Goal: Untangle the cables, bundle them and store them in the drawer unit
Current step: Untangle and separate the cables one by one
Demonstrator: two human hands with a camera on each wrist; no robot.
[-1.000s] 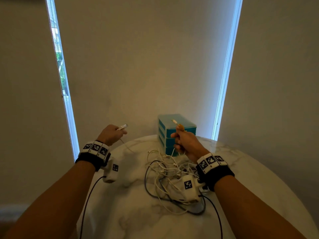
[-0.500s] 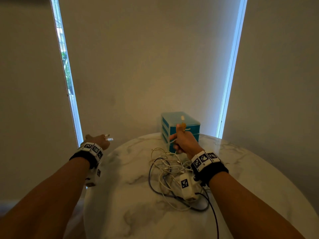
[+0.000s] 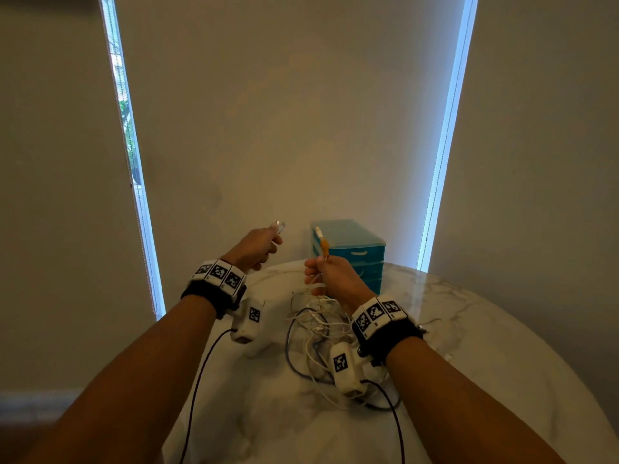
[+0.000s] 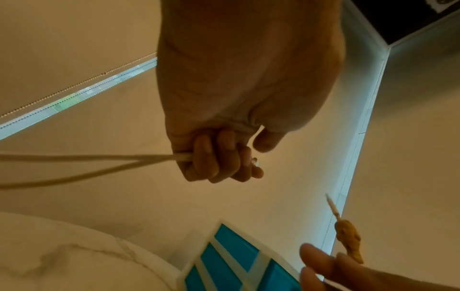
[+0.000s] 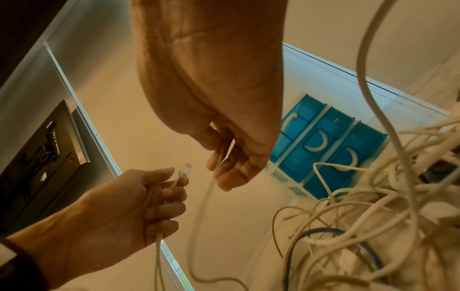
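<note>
A tangle of white and dark cables (image 3: 318,333) lies on the round marble table (image 3: 469,346) in front of the teal drawer unit (image 3: 355,249), whose three drawers are closed. My left hand (image 3: 271,242) is raised left of the unit, fist curled round a doubled white cable (image 4: 87,157) whose silver connector (image 3: 279,226) sticks out above the fingers. My right hand (image 3: 316,276) is just beside it over the tangle. It pinches the same cable's other end, which has an orange tie (image 3: 324,245) and a white plug. In the right wrist view the cable (image 5: 201,206) hangs slack between the hands.
The table stands close to a wall with blinds; bright window strips (image 3: 134,182) run down either side. The drawer unit sits at the table's far edge. Black leads (image 3: 197,390) from the wrist cameras trail over the tabletop. A dark panel (image 5: 42,157) shows in the right wrist view.
My left hand has swung in from beyond the table's left edge toward the centre and risen, ending close to my right hand. The right hand stayed almost still, holding its end.
</note>
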